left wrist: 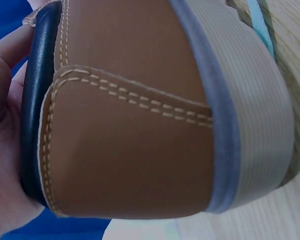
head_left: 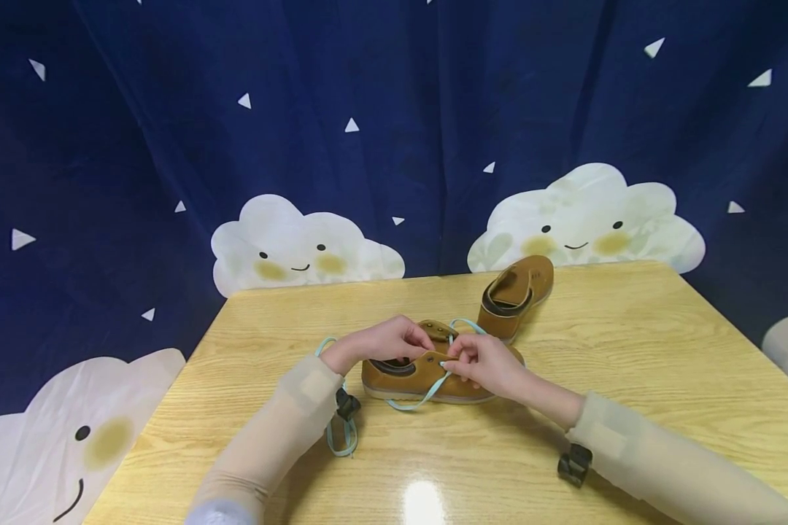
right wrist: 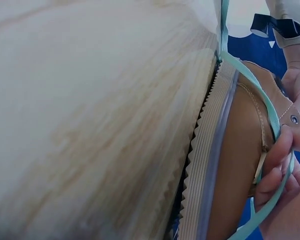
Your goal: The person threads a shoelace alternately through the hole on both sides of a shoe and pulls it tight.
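Observation:
A brown shoe (head_left: 394, 384) with a dark padded collar and a pale ribbed sole sits on the table, toe to the right. My left hand (head_left: 397, 340) reaches over its opening and pinches the eyelet flap; the left wrist view shows the shoe's heel (left wrist: 130, 160) with part of that hand behind the collar. My right hand (head_left: 486, 364) pinches a light blue shoelace (head_left: 427, 397) beside the flap's eyelet (right wrist: 294, 119). Part of the lace loops in front of the right fingers (right wrist: 275, 155) in the right wrist view.
A second brown shoe (head_left: 538, 277), with no lace visible, stands behind the first on the wooden table (head_left: 643, 350). More light blue lace (head_left: 341, 442) trails on the table by the left wrist. A dark blue curtain (head_left: 368, 168) with clouds hangs behind.

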Motion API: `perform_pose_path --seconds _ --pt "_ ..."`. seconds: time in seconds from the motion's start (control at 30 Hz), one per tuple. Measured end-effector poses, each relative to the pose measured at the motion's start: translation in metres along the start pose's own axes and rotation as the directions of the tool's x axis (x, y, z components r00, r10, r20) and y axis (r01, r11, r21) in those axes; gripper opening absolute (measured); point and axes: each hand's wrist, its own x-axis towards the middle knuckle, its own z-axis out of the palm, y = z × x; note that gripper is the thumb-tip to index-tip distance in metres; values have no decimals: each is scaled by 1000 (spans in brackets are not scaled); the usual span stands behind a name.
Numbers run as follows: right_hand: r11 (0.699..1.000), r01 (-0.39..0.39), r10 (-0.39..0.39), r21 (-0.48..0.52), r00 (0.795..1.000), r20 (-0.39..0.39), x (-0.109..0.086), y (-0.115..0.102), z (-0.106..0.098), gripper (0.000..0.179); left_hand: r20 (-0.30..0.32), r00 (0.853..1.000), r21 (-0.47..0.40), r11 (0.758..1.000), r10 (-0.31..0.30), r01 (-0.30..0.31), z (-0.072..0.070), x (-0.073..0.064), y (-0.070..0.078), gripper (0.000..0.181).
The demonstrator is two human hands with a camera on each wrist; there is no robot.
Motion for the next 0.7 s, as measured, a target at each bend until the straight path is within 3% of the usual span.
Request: perform_pose_path --seconds 0.17,0.37,0.5,0.7 --pt "1000 2 -2 -2 1000 0 0 1 0 11 -16 999 45 999 29 -28 2 0 -1 19" --pt "999 -12 13 -32 1000 15 2 1 -4 7 -74 993 219 973 89 -70 6 -4 -1 15" --pt "994 18 -17 -105 1000 10 5 2 -10 6 -134 982 376 924 132 -73 8 -8 1 13" --pt "982 57 -57 -178 998 7 8 3 -15 5 -222 955 560 828 199 -42 7 -18 5 11"
